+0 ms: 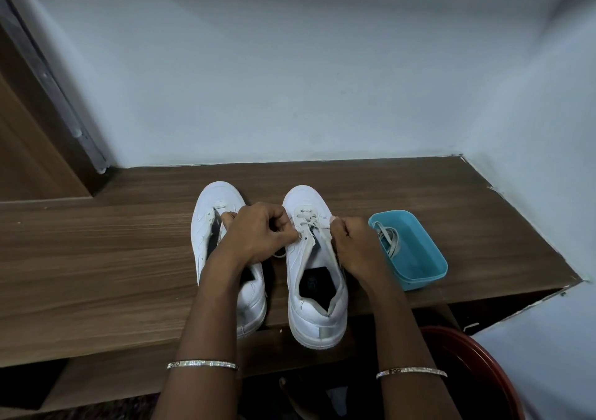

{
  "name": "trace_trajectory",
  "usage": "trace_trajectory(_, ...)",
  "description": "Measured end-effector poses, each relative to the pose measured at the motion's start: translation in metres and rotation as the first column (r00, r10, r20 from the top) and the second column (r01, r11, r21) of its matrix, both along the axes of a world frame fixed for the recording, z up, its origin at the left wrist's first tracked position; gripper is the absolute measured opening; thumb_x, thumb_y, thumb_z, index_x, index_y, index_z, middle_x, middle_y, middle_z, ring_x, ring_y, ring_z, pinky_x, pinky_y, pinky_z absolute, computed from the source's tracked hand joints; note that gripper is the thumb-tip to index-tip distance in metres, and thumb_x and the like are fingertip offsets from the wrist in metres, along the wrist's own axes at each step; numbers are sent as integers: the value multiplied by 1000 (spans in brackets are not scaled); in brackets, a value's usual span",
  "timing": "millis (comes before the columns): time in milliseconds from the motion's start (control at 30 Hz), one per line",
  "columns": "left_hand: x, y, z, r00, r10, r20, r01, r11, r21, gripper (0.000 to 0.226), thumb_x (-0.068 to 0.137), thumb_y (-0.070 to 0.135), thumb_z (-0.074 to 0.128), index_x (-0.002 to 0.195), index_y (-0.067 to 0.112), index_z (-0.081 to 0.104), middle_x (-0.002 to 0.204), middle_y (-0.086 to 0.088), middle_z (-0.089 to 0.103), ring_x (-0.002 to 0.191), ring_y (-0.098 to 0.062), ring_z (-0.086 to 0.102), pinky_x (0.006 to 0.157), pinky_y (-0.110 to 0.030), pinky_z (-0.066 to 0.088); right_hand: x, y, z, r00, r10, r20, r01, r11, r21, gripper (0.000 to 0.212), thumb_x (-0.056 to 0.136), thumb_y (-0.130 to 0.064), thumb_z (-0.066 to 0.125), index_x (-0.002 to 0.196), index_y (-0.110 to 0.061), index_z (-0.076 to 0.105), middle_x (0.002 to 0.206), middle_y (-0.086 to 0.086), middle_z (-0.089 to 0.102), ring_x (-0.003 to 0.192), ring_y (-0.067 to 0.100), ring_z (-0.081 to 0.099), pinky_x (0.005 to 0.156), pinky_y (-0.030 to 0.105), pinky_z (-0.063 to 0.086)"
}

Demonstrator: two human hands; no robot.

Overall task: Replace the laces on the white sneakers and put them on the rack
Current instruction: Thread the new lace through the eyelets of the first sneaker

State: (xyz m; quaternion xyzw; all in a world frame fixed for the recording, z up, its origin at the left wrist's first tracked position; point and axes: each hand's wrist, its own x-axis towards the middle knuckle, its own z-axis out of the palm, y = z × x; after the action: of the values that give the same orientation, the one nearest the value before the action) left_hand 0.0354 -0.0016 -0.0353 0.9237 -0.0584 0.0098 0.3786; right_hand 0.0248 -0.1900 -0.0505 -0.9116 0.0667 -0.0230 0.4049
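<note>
Two white sneakers stand side by side on a wooden shelf top point(96, 258), toes pointing away from me. The left sneaker point(219, 207) has no lace and its tongue gapes open. The right sneaker point(317, 310) carries a greyish lace point(304, 218) threaded through its front eyelets. My left hand point(258, 229) reaches over the left sneaker and pinches the lace at the right sneaker's left eyelet row. My right hand point(353, 245) pinches the lace at the right eyelet row. A loose lace end point(279, 254) trails between the shoes.
A teal plastic tub point(419, 258) with another coiled lace point(388, 239) sits right of the shoes. Pale walls close the back and right side. A wooden door frame point(38, 123) rises at left. A dark red round rim point(477, 361) shows at lower right.
</note>
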Motion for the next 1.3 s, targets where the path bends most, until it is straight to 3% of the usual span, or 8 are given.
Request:
trace_trajectory(167,1,0,0,1000,1,-10,-1,1000,11,20,79,33,76,65,24,66,64,17,67,81,-1,63,106,-48,25,1,1,-2,997,-28,67,31,998,-50,50,103,-27,45,56,-12,42,58,7,51,60,25,49,61,35,36)
trace_trajectory(300,0,-1,1,1000,-2,-7,2,1000,21,21,79,35,77,68,20,67,62,17,67,81,0,63,106,-48,25,1,-2,-3,999,-27,47,25,999,23,49,101,-27,47,63,0,60,63,15,66,63,33,63,65,39,51)
trace_trajectory(433,2,1,2,994,-94,-63,91,994,-52,25,69,53,72,72,29,69,69,21,69,77,-2,67,101,-58,39,0,-7,-3,998,-28,61,23,997,76,41,98,-34,56,67,-10,68,64,3,70,64,20,67,68,35,55)
trace_trajectory(567,2,2,2,984,-149,-94,134,979,-156,26,64,55,72,77,33,73,73,15,73,71,-4,70,92,-58,49,-1,-9,-2,997,19,79,-30,989,142,18,89,-42,71,88,-25,75,78,-9,74,77,5,69,74,32,57)
trace_trajectory(733,3,2,2,986,-141,-93,133,987,-86,34,59,67,61,83,45,70,76,23,72,78,-2,69,95,-60,46,1,-11,-3,995,51,81,-61,991,123,18,91,-34,72,87,-17,76,78,-6,74,77,10,70,74,33,56)
trace_trajectory(1033,2,0,2,999,-51,-14,51,999,14,19,82,37,76,66,30,66,66,20,67,81,-4,66,104,-53,34,0,-1,-7,994,-27,104,31,999,-30,25,99,-29,60,83,-10,68,76,1,69,74,19,63,64,30,40)
trace_trajectory(1200,4,2,2,996,-75,-57,69,992,-110,24,67,59,65,80,40,71,73,24,70,76,0,66,96,-56,46,-2,-4,1,991,-88,101,76,990,115,24,94,-33,68,85,-12,73,74,-4,70,70,9,63,67,26,45)
trace_trajectory(1300,5,3,3,998,-65,2,64,972,-226,17,73,48,76,82,34,74,72,15,71,66,-1,62,87,-49,54,-3,-10,11,972,-186,145,137,945,296,15,91,-31,73,94,-16,70,83,-5,70,75,9,65,67,21,50)
